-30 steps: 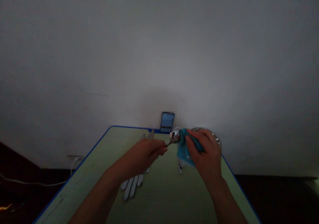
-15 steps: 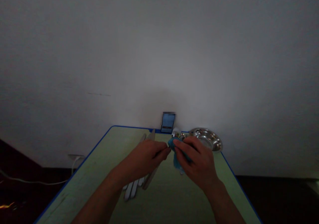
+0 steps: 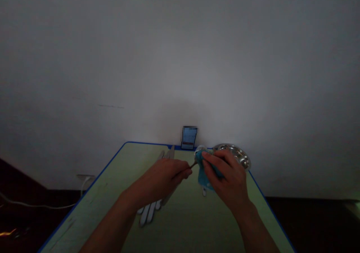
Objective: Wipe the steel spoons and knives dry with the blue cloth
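Note:
My left hand (image 3: 174,172) is closed on the end of a thin metal piece of cutlery (image 3: 193,165). Its other end is hidden in a blue cloth (image 3: 204,178), so I cannot tell whether it is a spoon or a fork. The cloth is pinched between the thumb and fingers of my right hand (image 3: 229,178). Under my left forearm lie several table knives (image 3: 152,212), partly covered. Below the cloth, the end of a light handle (image 3: 204,192) shows on the table.
A shiny metal bowl (image 3: 244,159) stands at the back right corner of the pale green, blue-edged table (image 3: 112,178). A phone (image 3: 189,137) leans upright at the back, near the wall. Beside it is a whitish rounded thing (image 3: 200,148), mostly hidden by the cloth.
My right hand and the cloth have slid a little to the right, away from my left hand. More of the thin cutlery shaft now shows between them.

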Available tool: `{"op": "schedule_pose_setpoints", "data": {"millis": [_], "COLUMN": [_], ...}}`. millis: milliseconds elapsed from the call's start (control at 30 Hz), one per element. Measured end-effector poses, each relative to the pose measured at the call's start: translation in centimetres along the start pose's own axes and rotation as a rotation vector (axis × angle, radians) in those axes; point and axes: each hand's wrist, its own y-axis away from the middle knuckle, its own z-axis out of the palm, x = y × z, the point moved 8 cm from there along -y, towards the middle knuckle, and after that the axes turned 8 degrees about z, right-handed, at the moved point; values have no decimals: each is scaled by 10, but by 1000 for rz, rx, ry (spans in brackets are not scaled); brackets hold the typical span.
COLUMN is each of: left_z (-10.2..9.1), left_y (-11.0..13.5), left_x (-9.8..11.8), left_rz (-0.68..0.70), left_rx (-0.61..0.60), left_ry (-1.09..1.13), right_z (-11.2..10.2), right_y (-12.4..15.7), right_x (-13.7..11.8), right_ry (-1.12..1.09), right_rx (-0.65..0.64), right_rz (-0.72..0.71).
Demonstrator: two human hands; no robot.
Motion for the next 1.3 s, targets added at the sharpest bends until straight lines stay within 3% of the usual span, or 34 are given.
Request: {"op": "schedule_pose_setpoints", "data": {"millis": [767,900,1100,1300], "left_z": [-2,-3,-4,-3], "left_y": [5,4,-3,-4], "left_x": [-10,-7,1,4], "left_rz": [-48,-65,-69,-34], "left_rx": [4,4,9,17], "left_ry": [45,63,45,-101], "right_z": [-7,-8,4,4], "right_y": [-2,0,2,2], "right_x": [12,7,-6,-3], "right_ry": [-60,-84,-33,-1], "right_rx": [83,90,-70,-67], "right_rz": [164,105,-92,-62]}}
